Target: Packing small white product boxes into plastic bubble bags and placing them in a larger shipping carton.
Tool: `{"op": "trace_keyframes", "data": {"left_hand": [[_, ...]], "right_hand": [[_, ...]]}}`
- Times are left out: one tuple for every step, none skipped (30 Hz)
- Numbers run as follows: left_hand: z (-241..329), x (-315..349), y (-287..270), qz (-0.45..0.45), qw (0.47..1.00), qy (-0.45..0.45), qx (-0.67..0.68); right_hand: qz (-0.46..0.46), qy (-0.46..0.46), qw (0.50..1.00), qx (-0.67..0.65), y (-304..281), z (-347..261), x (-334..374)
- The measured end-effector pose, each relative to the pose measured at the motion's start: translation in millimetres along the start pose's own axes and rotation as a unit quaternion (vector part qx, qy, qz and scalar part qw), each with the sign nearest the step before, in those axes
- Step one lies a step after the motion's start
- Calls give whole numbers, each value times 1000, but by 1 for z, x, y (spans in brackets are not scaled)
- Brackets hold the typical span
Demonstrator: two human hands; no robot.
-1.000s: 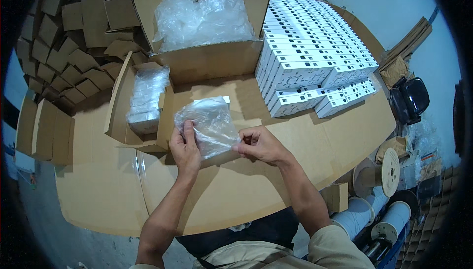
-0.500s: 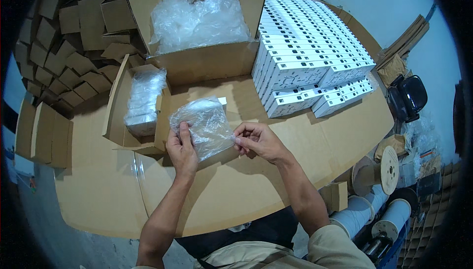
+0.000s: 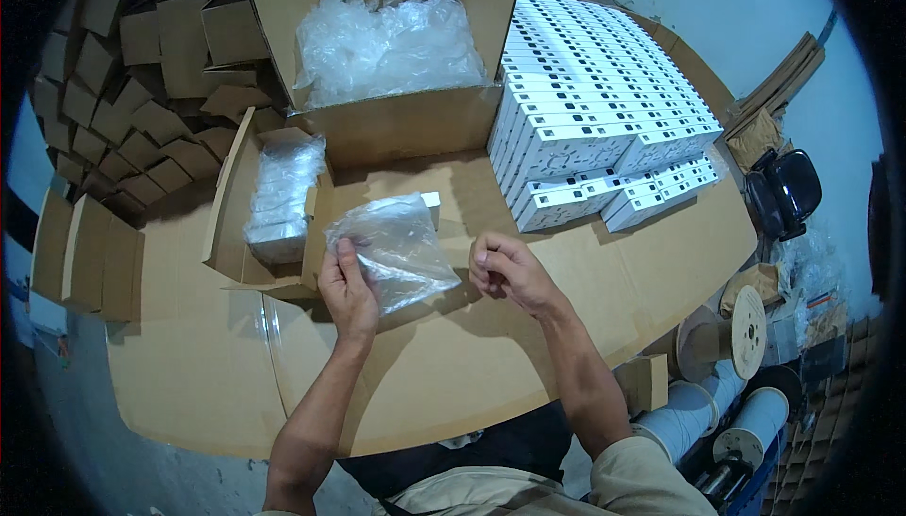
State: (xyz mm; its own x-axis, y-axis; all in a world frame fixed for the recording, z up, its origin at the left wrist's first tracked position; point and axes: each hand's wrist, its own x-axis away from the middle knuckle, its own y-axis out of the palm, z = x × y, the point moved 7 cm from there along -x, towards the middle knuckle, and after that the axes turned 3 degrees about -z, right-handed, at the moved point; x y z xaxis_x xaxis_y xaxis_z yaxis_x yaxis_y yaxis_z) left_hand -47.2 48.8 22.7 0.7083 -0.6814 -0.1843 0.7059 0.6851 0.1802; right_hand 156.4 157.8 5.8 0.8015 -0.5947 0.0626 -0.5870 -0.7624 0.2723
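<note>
A clear plastic bag [image 3: 406,252] hangs flat and slightly creased in my left hand [image 3: 347,294], gripped at its left edge between thumb and fingers. My right hand [image 3: 514,275] is off to the right of the bag, its fingers curled in and touching nothing I can see. Behind the bag's upper right corner a small white piece [image 3: 431,204] shows, mostly hidden. To the left stands an open narrow carton [image 3: 226,204] with a row of plastic-wrapped items [image 3: 283,190] in it.
At the back a large open carton [image 3: 396,127] holds a heap of clear plastic bags [image 3: 387,49]. White flat boxes [image 3: 585,138] are stacked at the back right. Folded cartons [image 3: 170,72] pile up on the left. Cable spools [image 3: 747,332] stand beyond the table's right edge.
My right hand has let go of the bag's right edge and moved a little right. The bag now hangs smoother from my left hand, which stays in place.
</note>
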Motion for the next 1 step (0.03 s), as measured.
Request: {"op": "trace_keyframes", "data": {"left_hand": [[-4,0,-1,-13,1000,8,-9]], "right_hand": [[51,-36,995,72,5,-9,-1]]}}
